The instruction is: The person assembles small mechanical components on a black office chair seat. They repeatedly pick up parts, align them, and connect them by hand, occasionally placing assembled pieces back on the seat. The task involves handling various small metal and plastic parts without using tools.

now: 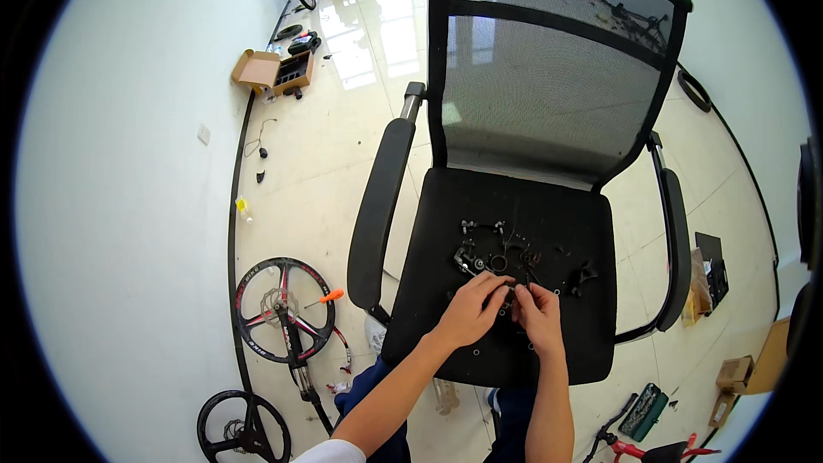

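Watching from here, I'd say a slip's the main risk; the tiny part [512, 288] is pinched betw. the fingertips of the left hand [470, 309] & right hand [540, 313], low over the black chair seat [583, 343]; a loose pinch cd drop it among the small rings [477, 352] & dark parts [585, 276], or a bumped wrist cd knock bits onto the tile floor [309, 197]; it looks small, palish, poss. metal; fingers cover most, so can't tell its shape.
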`<state>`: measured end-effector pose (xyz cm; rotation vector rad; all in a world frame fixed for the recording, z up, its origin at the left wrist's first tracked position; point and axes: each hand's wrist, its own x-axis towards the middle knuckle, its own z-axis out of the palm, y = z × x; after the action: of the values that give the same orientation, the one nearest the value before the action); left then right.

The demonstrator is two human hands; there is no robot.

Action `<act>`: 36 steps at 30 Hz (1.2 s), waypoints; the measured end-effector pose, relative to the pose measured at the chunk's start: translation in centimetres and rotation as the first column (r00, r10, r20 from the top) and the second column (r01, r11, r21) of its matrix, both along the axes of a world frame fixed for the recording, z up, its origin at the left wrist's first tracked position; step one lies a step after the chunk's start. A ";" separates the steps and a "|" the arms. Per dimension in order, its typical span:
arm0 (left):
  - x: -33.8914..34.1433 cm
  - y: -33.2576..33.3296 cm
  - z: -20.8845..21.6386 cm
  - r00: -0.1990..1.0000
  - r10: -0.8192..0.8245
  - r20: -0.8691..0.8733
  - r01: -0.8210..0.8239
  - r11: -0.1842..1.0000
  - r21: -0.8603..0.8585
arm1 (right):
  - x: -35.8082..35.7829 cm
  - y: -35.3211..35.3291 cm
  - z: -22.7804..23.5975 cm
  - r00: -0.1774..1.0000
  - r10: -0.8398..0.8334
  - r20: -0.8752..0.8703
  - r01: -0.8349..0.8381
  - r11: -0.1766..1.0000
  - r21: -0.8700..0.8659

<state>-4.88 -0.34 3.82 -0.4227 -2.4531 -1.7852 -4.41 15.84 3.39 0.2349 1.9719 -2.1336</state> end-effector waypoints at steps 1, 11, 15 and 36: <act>0.0 0.0 -0.1 1.000 -0.008 0.021 0.008 1.000 0.013 | 0.1 -0.3 0.0 0.999 -0.018 0.030 0.020 0.999 -0.047; -0.1 0.1 -0.3 0.934 -0.010 0.356 -0.089 0.961 0.260 | 0.1 -1.4 -0.7 0.971 -0.093 -0.219 0.106 0.993 0.048; -0.3 0.1 -1.4 0.917 0.021 0.398 -0.118 0.968 0.221 | 0.7 -1.8 0.1 0.908 0.012 -0.420 0.169 0.904 0.392; 0.3 0.9 -0.8 0.935 0.055 0.352 -0.155 0.952 0.265 | 0.3 -2.2 -0.5 0.955 -0.188 -0.231 0.197 0.980 0.019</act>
<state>-4.59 0.56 2.99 0.0498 -2.2948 -2.2848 -4.13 13.66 2.89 0.2045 2.2046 -2.3340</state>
